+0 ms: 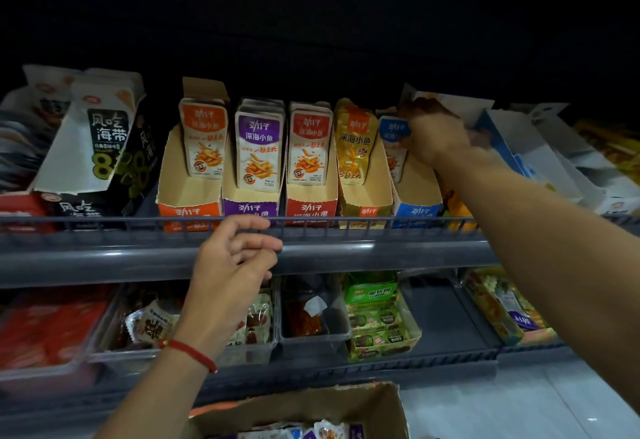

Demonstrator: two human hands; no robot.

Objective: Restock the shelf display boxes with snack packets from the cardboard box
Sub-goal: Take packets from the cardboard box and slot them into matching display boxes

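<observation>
Scene: a person stands at a dark grey metal store shelf [311,251], reaching up to a row of tear-open card display boxes.
Right hand [433,134]: its grip is curled around the top of the blue-and-white snack packets [393,134] standing in the blue card display box [417,210].
Left hand [235,258]: loosely curled, holding nothing, in front of the shelf's front rail.
Supply: the brown cardboard box [381,404] sits low, below the shelves, with loose packets inside.
Handling: the packets look light, flat, glossy and likely slippery; pinching several by the sealed top edge seems safest. The thin card boxes would probably buckle if squeezed.
Writing: the orange [202,141], purple [258,148], red [308,148] and yellow [355,144] packets read 劲仔 深海小鱼.
Neighbour: a black-and-white packet [104,137] at left reads 风吃海带.
</observation>
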